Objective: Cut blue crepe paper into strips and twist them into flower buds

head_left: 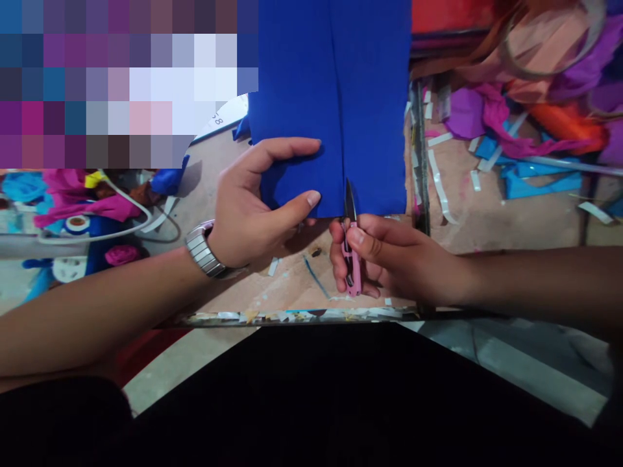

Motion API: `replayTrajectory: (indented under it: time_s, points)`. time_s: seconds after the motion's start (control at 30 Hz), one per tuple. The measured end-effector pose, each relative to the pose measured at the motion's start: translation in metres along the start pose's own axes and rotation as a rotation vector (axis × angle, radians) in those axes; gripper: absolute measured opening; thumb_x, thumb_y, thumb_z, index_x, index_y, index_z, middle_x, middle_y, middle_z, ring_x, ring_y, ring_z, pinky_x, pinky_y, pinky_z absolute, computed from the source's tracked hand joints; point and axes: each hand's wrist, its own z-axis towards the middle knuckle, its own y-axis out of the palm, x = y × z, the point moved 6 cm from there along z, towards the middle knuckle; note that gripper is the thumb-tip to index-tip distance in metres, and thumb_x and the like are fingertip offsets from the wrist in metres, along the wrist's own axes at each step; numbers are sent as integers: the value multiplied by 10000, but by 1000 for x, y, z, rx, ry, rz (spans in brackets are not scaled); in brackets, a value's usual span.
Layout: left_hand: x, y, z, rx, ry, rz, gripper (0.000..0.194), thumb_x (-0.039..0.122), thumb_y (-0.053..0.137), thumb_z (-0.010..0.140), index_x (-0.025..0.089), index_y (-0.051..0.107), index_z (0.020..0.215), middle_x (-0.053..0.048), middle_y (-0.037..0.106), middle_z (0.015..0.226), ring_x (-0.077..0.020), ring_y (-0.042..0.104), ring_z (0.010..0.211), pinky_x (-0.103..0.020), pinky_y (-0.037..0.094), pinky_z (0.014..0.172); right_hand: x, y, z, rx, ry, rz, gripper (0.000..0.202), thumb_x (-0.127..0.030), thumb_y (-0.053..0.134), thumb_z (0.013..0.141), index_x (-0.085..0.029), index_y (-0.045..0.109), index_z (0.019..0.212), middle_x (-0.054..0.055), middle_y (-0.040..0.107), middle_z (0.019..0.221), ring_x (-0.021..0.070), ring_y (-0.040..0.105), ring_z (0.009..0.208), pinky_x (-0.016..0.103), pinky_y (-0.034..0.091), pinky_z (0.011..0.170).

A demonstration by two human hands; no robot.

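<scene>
A blue fabric piece [296,78] lies flat on the worktable, with a dark line running lengthwise down it, which could be a slit or a seam. My left hand [257,201], a silver watch [204,250] at its wrist, grips the near edge of the cloth. Its thumb and index finger rest on top, while a fingertip shows below the edge. Pink thread snips [354,266] are held in my right hand [389,253], blades pointing away from me. The blade tips meet the fabric at the near end of the dark line. Whether the blades are fully closed, I cannot tell.
Cloth scraps [540,175] in several colours and a tape ring [549,39] crowd the right side. More scraps [73,194], a white cable [121,237] and a small roll [78,225] lie at left. Thread and paper bits dot the worktable [253,292]. The upper left is pixelated.
</scene>
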Motion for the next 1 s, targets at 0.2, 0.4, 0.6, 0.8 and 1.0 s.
replayTrajectory:
  time_s: [0.2, 0.4, 0.6, 0.8, 1.0]
  points:
    - [2, 0, -1, 12, -6, 17, 478, 442, 982, 788, 295, 835, 1218, -65, 829, 1228, -291, 831, 936, -411, 745, 716, 2, -3, 1, 4, -8, -35, 422, -617, 699, 1054, -226, 601, 929, 12, 683, 824, 129, 591, 676, 252, 521, 627]
    - [5, 1, -2, 4, -5, 28, 458, 434, 980, 798, 292, 838, 1209, -58, 833, 1215, -239, 810, 828, -362, 709, 631, 3, -4, 1, 20, -11, -43, 440, -621, 680, 1061, -219, 611, 896, 21, 691, 822, 129, 587, 661, 259, 526, 623]
    - [9, 3, -3, 22, -21, 19, 415, 435, 982, 802, 287, 852, 1166, -37, 842, 1079, -206, 791, 752, -302, 669, 545, 3, -5, 1, 25, -6, -72, 461, -654, 690, 1043, -226, 607, 891, 22, 700, 811, 133, 588, 658, 259, 516, 612]
    - [9, 6, -4, -10, -46, 8, 385, 435, 954, 847, 278, 859, 1185, -32, 839, 988, -181, 769, 648, -296, 640, 494, 2, -4, 1, 19, -15, -60, 465, -644, 690, 1044, -224, 617, 858, 24, 689, 795, 137, 576, 655, 258, 497, 590]
    - [6, 5, -5, -1, -68, 0, 439, 456, 948, 854, 287, 846, 1246, -42, 839, 998, -204, 793, 696, -319, 670, 546, 2, -4, 2, 19, -12, -67, 471, -659, 719, 1018, -235, 615, 844, 25, 678, 783, 155, 599, 681, 268, 528, 601]
